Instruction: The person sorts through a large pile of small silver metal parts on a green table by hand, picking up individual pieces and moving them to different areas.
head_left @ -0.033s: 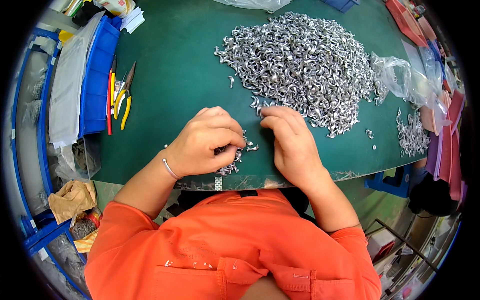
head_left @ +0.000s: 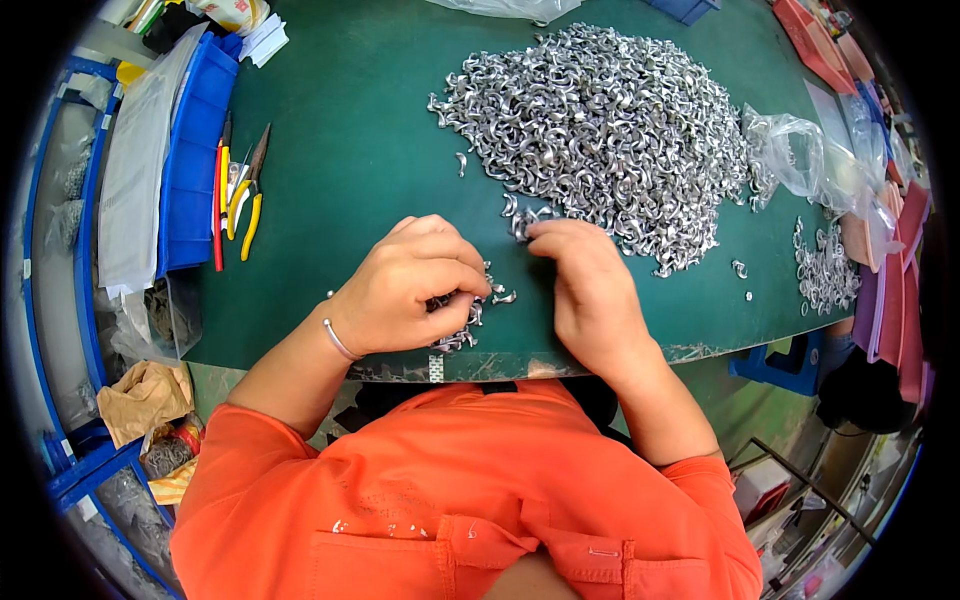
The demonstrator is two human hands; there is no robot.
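The left hand (head_left: 415, 290) is curled closed around a small cluster of curved metal pieces (head_left: 462, 318), several of which spill from under its fingers onto the green mat (head_left: 340, 180) near the table's near edge, probably kept there within easy reach. The right hand (head_left: 585, 290) lies palm down just to the right, its fingertips pinched narrow on 1 or 2 pieces at the near fringe of the big pile of metal pieces (head_left: 600, 130); exactly what they clamp I cannot tell. The pile is a heap of shiny, silvery, hook-like castings, tangled and glinting, spread across the far middle of the mat. A thin silver bangle (head_left: 338, 342) circles the left wrist. At far left, yellow-handled pliers (head_left: 250, 195) lie beside a blue bin (head_left: 195, 150); at right, crumpled clear plastic bags (head_left: 810, 160) hold more pieces.
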